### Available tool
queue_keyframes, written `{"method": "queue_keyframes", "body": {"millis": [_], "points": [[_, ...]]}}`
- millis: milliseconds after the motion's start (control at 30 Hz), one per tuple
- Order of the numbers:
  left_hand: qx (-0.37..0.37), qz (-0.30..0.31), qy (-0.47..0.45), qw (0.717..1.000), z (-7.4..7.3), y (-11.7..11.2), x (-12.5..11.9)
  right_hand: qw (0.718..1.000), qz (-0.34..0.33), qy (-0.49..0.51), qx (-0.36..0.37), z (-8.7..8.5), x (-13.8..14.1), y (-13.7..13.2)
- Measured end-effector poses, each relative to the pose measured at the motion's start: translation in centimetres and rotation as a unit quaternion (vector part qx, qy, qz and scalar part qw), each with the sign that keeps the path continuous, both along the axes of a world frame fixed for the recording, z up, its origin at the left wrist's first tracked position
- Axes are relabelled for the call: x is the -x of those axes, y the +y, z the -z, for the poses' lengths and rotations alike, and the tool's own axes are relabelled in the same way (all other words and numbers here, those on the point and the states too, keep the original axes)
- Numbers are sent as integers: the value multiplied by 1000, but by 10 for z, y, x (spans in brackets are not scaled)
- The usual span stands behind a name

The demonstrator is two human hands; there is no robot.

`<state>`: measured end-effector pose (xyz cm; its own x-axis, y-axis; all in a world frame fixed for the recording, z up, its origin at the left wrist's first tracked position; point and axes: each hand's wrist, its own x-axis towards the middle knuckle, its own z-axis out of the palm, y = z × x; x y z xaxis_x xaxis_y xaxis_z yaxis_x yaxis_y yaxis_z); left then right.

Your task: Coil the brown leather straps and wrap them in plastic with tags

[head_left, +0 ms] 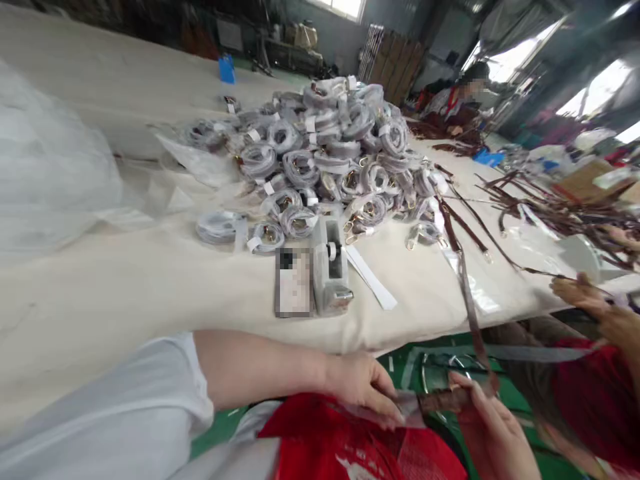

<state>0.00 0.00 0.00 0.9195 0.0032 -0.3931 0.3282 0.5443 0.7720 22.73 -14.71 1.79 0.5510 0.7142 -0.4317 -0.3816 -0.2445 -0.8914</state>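
Note:
My left hand point(367, 385) is closed on the whitish, see-through wrapped end of a brown strap point(443, 401), low over my red apron point(320, 437). On the other side my right hand point(493, 423) pinches the same strap between thumb and fingers. From there the strap loops up over the table edge and lies on the cloth among other brown straps point(465, 230). Ahead of my hands stand a grey tape dispenser point(331, 280) and, touching its left side, a phone point(294, 283). White paper strips point(371, 277) lie right of the dispenser.
A large heap of coiled, wrapped straps with metal clips point(320, 150) covers the table's middle. Clear plastic sheeting point(50, 160) lies left. At right, a co-worker's hands point(585, 300) handle a strap near loose brown straps point(540, 200). Another person point(457, 100) sits farther back.

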Motion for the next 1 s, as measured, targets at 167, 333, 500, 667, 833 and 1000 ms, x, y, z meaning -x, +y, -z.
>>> {"method": "queue_keyframes", "body": {"millis": [167,333,500,667,833,1000], "points": [[14,8,-24,1000,9,-4,-2,1000,-7,-3,7,3,-6,-3],[-7,17,-39,999,17,-7,-3,1000,-17,1,0,10,-8,-5],[2,29,-30,999,16,-6,-3,1000,-25,-4,-5,13,-6,-6],[-24,-7,-31,999,21,-4,-5,995,-17,-100,-24,-5,-1,-10],[-51,-24,-26,998,18,-3,-4,974,-85,-211,-17,-8,6,-10],[-5,-29,5,1000,16,-4,-4,956,-131,-263,-16,5,17,-1]]}}
